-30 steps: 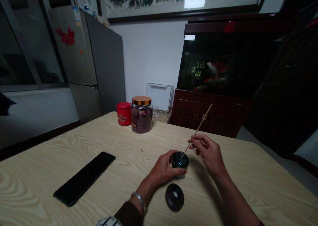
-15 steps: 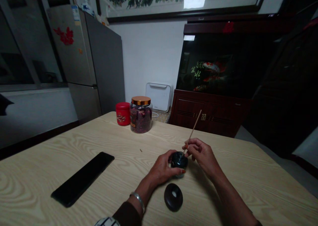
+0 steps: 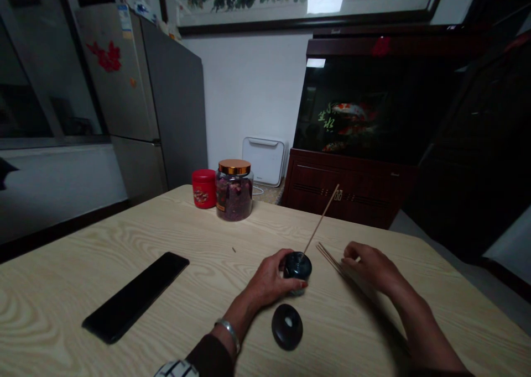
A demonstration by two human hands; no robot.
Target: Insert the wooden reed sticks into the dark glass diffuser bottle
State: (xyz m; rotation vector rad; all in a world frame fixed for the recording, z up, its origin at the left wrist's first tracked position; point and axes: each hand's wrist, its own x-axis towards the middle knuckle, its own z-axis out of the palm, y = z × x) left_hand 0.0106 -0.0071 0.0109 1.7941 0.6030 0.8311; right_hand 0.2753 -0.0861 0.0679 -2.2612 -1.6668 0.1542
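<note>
My left hand [image 3: 269, 280] is wrapped around a small dark glass bottle [image 3: 297, 266] on the table, with the thumb across its near side. One thin reed stick [image 3: 321, 220] stands tilted to the right in the bottle's mouth. My right hand [image 3: 371, 265] hovers to the right of the bottle with loosely curled fingers, and nothing shows between them. Several thin sticks [image 3: 329, 259] lie on the table just left of it, their near ends in shadow. Close in front of the bottle rests a dark round lid [image 3: 287, 327] with a pale spot at its middle.
A long black flat object [image 3: 139, 297] lies to the left on the wooden table [image 3: 199, 288]. Farther back stand a red canister [image 3: 204, 189] and a clear jar [image 3: 234, 192] with a copper lid. A tiny brown scrap [image 3: 234, 250] sits mid-table.
My right hand has let go of the stick in the bottle and moved right. The sticks on the table have come into view. My left hand still holds the bottle.
</note>
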